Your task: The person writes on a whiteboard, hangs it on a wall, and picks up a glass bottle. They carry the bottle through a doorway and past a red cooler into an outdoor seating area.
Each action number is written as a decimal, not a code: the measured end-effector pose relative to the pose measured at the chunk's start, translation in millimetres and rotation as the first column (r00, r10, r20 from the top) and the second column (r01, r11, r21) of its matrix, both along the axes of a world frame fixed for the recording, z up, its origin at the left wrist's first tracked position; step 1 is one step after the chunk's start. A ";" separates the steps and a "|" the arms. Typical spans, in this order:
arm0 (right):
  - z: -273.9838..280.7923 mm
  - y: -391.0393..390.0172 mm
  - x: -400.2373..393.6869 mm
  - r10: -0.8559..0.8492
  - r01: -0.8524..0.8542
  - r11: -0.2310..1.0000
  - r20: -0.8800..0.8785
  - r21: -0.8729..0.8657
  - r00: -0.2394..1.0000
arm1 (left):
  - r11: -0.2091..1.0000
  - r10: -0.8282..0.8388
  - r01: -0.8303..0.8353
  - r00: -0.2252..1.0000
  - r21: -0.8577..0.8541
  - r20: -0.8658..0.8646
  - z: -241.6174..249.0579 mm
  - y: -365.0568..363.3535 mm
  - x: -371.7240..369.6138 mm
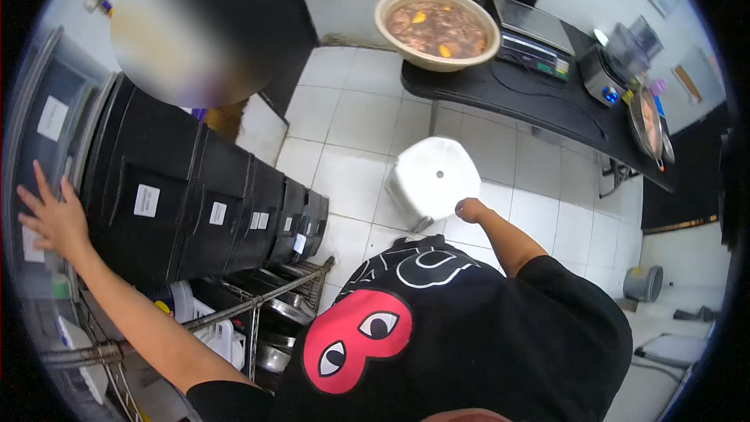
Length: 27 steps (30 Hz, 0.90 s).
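Observation:
My left hand (61, 223) is spread with its fingers apart against a translucent plastic bin (47, 164) at the far left, which carries white labels. Beside that bin stands a stack of black plastic bins (148, 164), also labelled. My right hand (470, 209) is closed on the edge of a white plastic stool (426, 172). The stool has a small round hole in its seat and is over the white tiled floor. Where my right fingers curl under the edge, they are hidden.
A black table (531, 90) holds a wide beige basin (383, 19) of dark marinade-like food, a scale (535, 55) and a food processor (605, 74). Below the bins is a wire rack (258, 301) with metal pans. A grey bucket (643, 285) stands at right.

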State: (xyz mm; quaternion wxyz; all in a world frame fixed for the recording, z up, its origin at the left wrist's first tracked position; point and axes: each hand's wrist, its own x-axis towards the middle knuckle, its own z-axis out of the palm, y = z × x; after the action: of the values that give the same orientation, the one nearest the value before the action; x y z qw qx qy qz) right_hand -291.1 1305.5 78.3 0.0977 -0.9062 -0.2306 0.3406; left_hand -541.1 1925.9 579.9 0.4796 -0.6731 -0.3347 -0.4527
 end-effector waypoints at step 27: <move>17.7 -51.3 -212.1 -0.208 0.207 0.976 -0.005 -0.073 0.978 | 0.969 -0.100 0.113 0.993 -0.218 0.066 -7.1 51.4 -2.6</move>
State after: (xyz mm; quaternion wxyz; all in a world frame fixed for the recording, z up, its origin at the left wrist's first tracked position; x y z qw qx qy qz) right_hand -503.1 1254.1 96.0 0.1014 -0.9261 -0.1215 0.3426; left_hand -543.7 1977.3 572.8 0.3673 -0.7267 -0.3594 -0.4559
